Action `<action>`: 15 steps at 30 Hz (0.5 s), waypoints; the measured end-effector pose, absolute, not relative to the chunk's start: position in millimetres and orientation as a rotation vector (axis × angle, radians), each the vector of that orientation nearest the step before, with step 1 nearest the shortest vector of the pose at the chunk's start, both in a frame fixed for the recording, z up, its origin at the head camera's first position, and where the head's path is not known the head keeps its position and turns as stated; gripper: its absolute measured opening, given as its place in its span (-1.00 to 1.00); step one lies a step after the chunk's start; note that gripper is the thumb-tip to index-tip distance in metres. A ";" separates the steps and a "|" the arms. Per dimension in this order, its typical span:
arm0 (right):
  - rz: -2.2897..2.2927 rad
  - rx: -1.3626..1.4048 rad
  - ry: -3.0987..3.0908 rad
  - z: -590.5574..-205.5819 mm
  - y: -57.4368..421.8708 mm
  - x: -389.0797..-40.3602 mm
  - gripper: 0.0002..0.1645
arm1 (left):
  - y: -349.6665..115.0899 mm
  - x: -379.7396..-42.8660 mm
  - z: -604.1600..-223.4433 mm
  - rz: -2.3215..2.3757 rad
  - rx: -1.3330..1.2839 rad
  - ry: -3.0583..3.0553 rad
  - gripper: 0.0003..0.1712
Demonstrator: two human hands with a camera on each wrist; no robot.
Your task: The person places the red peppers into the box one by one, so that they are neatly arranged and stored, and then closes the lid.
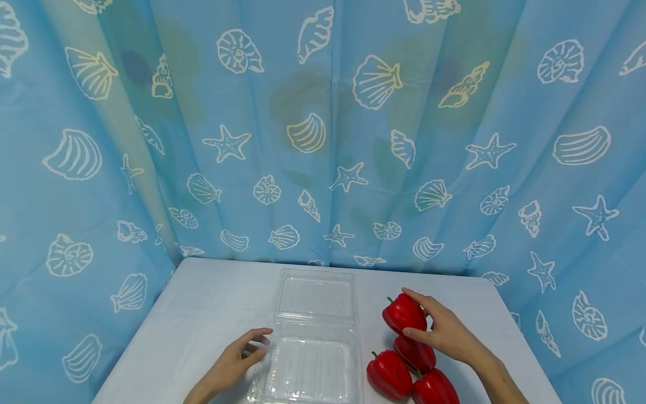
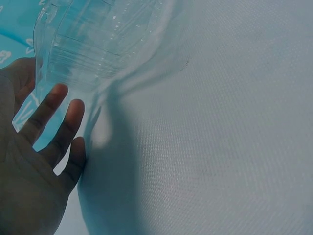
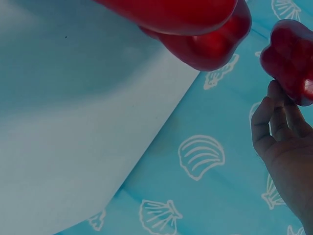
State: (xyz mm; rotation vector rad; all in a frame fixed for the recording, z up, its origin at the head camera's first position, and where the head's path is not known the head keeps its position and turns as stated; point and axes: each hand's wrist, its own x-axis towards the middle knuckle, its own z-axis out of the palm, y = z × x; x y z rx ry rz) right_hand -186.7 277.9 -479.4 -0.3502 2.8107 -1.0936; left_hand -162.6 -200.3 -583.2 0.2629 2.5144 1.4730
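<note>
My right hand (image 1: 446, 331) grips a red bell pepper (image 1: 404, 313), with the thumb at its near side and a finger over its far side. In the right wrist view, the fingertips are against the side of this bell pepper (image 3: 288, 61). Just below it in the head view lie another bell pepper (image 1: 416, 354), one to the left (image 1: 388, 375) and one in front (image 1: 436, 388). An open clear plastic container (image 1: 353, 359) lies left of them. My left hand (image 1: 234, 359), fingers loosely bent and holding nothing, is at the container's left edge.
The container's clear lid (image 1: 317, 297) is folded back on the far side. A white-covered table (image 1: 212, 297) carries everything. Blue curtains (image 1: 313, 168) with white shell prints hang behind the table and along both sides.
</note>
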 end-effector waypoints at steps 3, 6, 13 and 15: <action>-1.099 -0.365 2.813 -478.3 275.3 -186.8 0.17 | -200.3 -162.3 -582.5 1.473 0.263 2.519 -0.49; -1.097 -0.377 2.810 -476.9 273.3 -187.0 0.17 | -200.6 -162.4 -582.3 1.479 0.270 2.517 -0.49; -1.098 -0.371 2.802 -473.5 267.0 -188.4 0.18 | -202.1 -163.1 -583.8 1.483 0.284 2.512 -0.50; -1.087 -0.367 2.805 -473.0 265.1 -188.8 0.18 | -202.3 -163.1 -584.2 1.490 0.284 2.511 -0.51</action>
